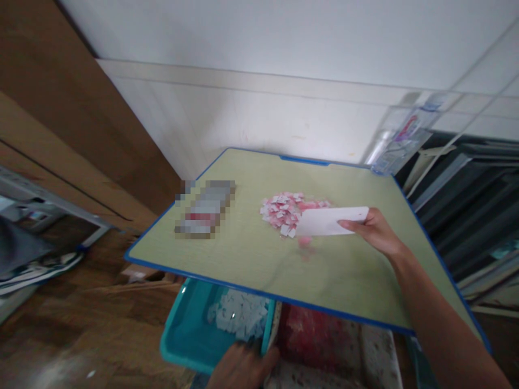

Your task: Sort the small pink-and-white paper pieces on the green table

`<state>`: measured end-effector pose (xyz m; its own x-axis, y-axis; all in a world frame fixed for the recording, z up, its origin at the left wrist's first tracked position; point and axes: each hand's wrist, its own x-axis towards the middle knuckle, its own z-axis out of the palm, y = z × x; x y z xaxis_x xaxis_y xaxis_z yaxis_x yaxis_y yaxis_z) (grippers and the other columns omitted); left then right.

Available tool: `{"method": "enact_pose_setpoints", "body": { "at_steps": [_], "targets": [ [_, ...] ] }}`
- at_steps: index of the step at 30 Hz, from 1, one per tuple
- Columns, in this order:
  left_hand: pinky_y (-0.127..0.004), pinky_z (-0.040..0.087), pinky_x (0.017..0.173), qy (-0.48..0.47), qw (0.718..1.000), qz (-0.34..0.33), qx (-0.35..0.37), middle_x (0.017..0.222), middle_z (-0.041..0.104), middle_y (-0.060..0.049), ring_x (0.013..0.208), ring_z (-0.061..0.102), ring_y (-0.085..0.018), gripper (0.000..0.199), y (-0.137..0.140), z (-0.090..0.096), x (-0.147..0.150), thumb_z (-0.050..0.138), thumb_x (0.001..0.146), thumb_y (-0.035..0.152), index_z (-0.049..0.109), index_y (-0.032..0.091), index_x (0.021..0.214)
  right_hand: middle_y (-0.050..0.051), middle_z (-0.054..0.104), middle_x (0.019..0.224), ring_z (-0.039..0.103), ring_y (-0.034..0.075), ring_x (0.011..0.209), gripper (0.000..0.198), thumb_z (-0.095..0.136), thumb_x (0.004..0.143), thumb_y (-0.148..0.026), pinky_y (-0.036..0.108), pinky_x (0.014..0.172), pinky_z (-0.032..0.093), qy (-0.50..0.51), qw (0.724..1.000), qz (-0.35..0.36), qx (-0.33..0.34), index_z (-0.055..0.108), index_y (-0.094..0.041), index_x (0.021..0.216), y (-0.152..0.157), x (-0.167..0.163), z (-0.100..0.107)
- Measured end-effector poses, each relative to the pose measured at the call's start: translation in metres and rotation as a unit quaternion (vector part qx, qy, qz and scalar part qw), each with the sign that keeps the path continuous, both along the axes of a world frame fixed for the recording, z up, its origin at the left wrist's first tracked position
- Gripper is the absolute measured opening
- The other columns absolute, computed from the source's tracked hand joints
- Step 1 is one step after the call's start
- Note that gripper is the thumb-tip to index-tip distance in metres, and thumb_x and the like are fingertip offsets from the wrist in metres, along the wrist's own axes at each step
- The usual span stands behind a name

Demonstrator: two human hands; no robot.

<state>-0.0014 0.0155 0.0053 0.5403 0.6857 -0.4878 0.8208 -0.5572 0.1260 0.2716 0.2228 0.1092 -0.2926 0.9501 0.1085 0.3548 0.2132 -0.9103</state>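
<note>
My right hand point(375, 229) is closed on a flat white card point(330, 220), thumb on top, with a small hole near the held end. The card is above the table, and its far end overlaps a pile of small pink and white pieces point(280, 212). A few blurred pink bits point(305, 241) show below the card. Low in view, my left hand point(242, 367) is curled over the near right corner of a teal tub point(178, 335), its fingertips partly hidden. Many small pale pieces point(241, 313) lie inside the tub.
The pale green table point(243, 259) has a blue edge. A pixelated object point(206, 209) lies at its left. A clear plastic bottle point(405, 135) stands at the back right by the wall. Red-stained containers point(312, 335) sit below the front edge. Dark panels point(478, 200) lean at right.
</note>
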Motion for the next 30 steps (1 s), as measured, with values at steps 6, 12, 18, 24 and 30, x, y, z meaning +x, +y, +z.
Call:
{"method": "enact_pose_setpoints", "body": {
  "at_steps": [6,12,18,24,30],
  "targets": [
    [-0.032,0.041,0.060,-0.007,1.000,0.003,0.002,0.078,0.058,-0.008,0.068,0.054,-0.025,0.045,0.000,-0.002,0.000,0.061,0.071,0.038,0.044,0.021,0.109,0.002,0.070,0.080,0.063,0.019,0.066,0.023,0.063,0.065,-0.035,0.031,0.061,0.051,0.001,0.999,0.027,0.020,0.069,-0.017,0.078,-0.004,-0.020,-0.003],
    [-0.031,0.041,0.058,-0.008,1.000,0.005,0.009,0.074,0.057,-0.007,0.065,0.054,-0.024,0.045,-0.001,-0.003,0.000,0.063,0.069,0.035,0.046,0.021,0.108,0.001,0.069,0.082,0.063,0.019,0.070,0.021,0.060,0.067,-0.034,0.028,0.060,0.050,-0.030,0.997,0.047,0.044,0.069,-0.018,0.078,-0.004,-0.028,-0.004],
    [-0.032,0.042,0.058,-0.002,1.000,0.003,-0.019,0.078,0.059,-0.008,0.067,0.055,-0.026,0.041,0.002,0.005,0.002,0.060,0.072,0.031,0.045,0.021,0.109,0.002,0.069,0.079,0.063,0.020,0.069,0.023,0.057,0.071,-0.035,0.028,0.061,0.050,-0.063,0.992,0.070,0.079,0.069,-0.017,0.076,-0.006,-0.031,0.001],
    [-0.032,0.041,0.061,-0.014,1.000,0.005,-0.017,0.081,0.058,-0.008,0.070,0.054,-0.025,0.043,0.001,0.001,0.000,0.060,0.071,0.031,0.044,0.022,0.110,0.002,0.069,0.081,0.062,0.020,0.069,0.025,0.056,0.071,-0.036,0.027,0.061,0.049,-0.071,0.990,0.095,0.073,0.069,-0.017,0.082,-0.009,-0.026,0.007],
    [-0.031,0.041,0.060,-0.016,1.000,0.014,-0.013,0.077,0.057,-0.007,0.068,0.053,-0.024,0.042,0.000,0.001,0.000,0.060,0.070,0.031,0.045,0.022,0.109,0.001,0.066,0.065,0.058,0.016,0.058,0.025,0.059,0.068,-0.038,0.023,0.051,0.046,-0.082,0.991,0.094,0.045,0.069,-0.016,0.073,-0.010,-0.014,0.010]
  ]
}}
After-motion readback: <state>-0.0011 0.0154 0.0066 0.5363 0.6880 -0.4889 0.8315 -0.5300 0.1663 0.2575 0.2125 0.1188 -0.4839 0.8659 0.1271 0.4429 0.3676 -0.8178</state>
